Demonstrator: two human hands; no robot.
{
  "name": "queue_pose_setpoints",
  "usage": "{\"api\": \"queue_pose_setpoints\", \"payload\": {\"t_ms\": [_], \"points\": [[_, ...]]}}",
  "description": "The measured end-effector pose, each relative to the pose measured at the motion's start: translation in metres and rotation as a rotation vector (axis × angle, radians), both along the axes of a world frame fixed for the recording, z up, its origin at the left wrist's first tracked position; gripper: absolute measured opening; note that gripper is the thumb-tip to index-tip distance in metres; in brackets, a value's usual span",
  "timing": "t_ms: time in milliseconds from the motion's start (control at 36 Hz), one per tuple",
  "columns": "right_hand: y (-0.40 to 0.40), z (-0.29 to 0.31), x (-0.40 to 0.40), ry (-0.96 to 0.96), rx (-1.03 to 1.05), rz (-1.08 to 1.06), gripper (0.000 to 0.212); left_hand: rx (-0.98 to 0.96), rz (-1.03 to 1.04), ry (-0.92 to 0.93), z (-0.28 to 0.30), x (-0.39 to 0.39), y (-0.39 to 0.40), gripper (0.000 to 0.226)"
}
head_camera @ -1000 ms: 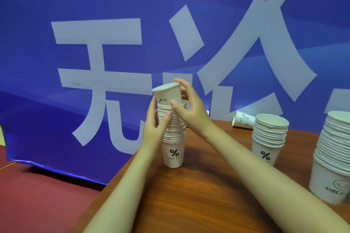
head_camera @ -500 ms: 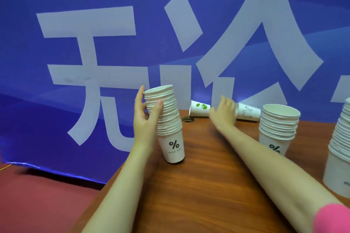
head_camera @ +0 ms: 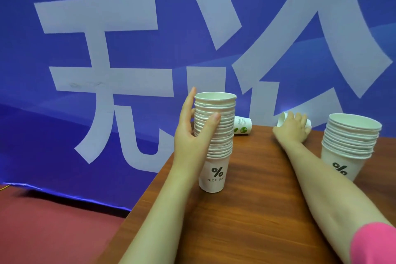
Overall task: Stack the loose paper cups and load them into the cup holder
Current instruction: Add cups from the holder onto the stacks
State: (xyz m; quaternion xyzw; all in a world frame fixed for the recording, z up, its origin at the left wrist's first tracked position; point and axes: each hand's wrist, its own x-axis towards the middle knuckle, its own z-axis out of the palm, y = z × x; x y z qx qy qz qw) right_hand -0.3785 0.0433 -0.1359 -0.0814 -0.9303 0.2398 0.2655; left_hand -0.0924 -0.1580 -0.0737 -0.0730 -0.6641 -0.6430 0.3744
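Head view
Left hand point(head_camera: 194, 133): wrapped round the upper half of the tall cup stack point(head_camera: 215, 141), thumb on the near side, fingers behind; grip holds the stack upright.
Tall cup stack: stands on the desk point(head_camera: 252, 210) near its 9 o'clock edge; bottom cup printed "% NICE DAY".
Right hand point(head_camera: 294, 127): reached to the desk's 12 o'clock edge, fingers curled over a loose cup point(head_camera: 282, 119) lying on its side; grips it, only the rim end shows past the knuckles.
Green-print cup point(head_camera: 242, 126): on its side at 12 o'clock, just behind the tall stack, apart from the right hand.
Second stack point(head_camera: 351, 143): upright at 3 o'clock of the right forearm, "%" mark on the lowest cup, partly hidden by the arm.
Pink sleeve point(head_camera: 375, 244): at 5 o'clock, on the right arm.
Blue banner point(head_camera: 107, 60): hangs behind the desk, large white characters.
Cup holder: cannot tell where.
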Motion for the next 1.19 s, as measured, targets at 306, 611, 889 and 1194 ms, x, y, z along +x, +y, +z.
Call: {"api": "queue_pose_setpoints", "payload": {"t_ms": [306, 611, 889, 1194], "points": [[-0.001, 0.003, 0.002, 0.076, 0.017, 0.028, 0.048, 0.025, -0.026, 0.001, 0.000, 0.002, 0.002, 0.057], [-0.004, 0.005, 0.025, 0.010, 0.374, 0.184, 0.069, 0.031, -0.003, -0.011, 0.002, 0.004, 0.004, 0.059], [-0.005, 0.021, 0.039, -0.035, 0.197, 0.105, 0.063, 0.028, 0.018, -0.023, 0.001, 0.005, 0.003, 0.059], [-0.074, 0.108, 0.141, 0.252, -1.116, 0.931, 0.064, 0.040, 0.011, -0.021, 0.001, 0.005, 0.004, 0.063]]}}
